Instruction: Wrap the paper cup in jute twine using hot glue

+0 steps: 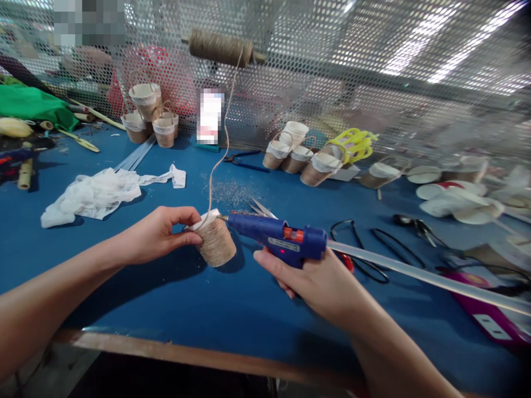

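Pinched at its rim by my left hand, a small paper cup wrapped in brown twine tilts over the blue table. Its upper edge shows bare white. A strand of twine runs from the cup up to a spool on a rod. In my right hand is a blue hot glue gun with a red light lit and a long clear glue stick in its back. The nozzle is at the cup's upper right edge; whether it touches, I cannot tell.
Twine-wrapped cups with handles stand at the back left and back centre. White lace lies left. Scissors lie behind the glue gun, black cable and a purple power strip to the right. A perforated metal panel closes the back.
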Action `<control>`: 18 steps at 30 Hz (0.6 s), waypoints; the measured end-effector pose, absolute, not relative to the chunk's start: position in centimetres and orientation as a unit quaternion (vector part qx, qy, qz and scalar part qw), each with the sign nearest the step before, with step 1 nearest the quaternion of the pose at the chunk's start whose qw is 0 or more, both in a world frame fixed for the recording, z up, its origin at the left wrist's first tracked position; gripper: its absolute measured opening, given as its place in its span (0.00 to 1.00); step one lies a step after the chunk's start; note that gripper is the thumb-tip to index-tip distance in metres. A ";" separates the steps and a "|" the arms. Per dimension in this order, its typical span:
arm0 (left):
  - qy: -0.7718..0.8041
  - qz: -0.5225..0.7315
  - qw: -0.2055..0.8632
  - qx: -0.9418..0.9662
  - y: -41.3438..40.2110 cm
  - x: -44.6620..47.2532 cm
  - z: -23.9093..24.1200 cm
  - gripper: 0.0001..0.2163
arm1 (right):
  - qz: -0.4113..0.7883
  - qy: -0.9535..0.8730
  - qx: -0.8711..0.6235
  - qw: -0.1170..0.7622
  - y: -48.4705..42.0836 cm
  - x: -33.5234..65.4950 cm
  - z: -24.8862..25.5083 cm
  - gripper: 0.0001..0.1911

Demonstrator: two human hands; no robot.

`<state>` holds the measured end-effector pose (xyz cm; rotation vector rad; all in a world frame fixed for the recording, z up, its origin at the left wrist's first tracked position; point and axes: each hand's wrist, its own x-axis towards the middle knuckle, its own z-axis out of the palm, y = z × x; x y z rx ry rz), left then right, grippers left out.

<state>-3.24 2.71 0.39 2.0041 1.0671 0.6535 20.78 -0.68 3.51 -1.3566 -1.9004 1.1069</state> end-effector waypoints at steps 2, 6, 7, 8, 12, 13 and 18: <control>0.418 0.257 0.379 0.785 2.7 -3.3 0.4 0.09 | 0.412 -0.709 -0.500 0.278 -0.8 20.7 3.5 0.12; 0.419 0.258 0.380 0.783 2.6 -3.3 0.3 0.09 | 0.415 -0.698 -0.515 0.274 -0.8 20.6 3.6 0.12; 0.419 0.258 0.380 0.784 2.6 -3.2 0.3 0.09 | 0.419 -0.690 -0.526 0.269 -0.7 20.6 3.7 0.12; 0.420 0.257 0.378 0.784 2.6 -3.2 0.3 0.09 | 0.422 -0.682 -0.535 0.265 -0.6 20.6 3.7 0.12; 0.420 0.259 0.379 0.783 2.6 -3.2 0.3 0.09 | 0.415 -0.678 -0.548 0.261 -0.3 20.7 3.7 0.16; 0.418 0.260 0.379 0.783 2.7 -3.2 0.3 0.09 | 0.408 -0.685 -0.544 0.262 -0.3 20.8 3.6 0.16; 0.414 0.258 0.374 0.789 2.7 -3.2 0.3 0.09 | 0.382 -0.716 -0.518 0.270 -0.5 20.8 3.4 0.14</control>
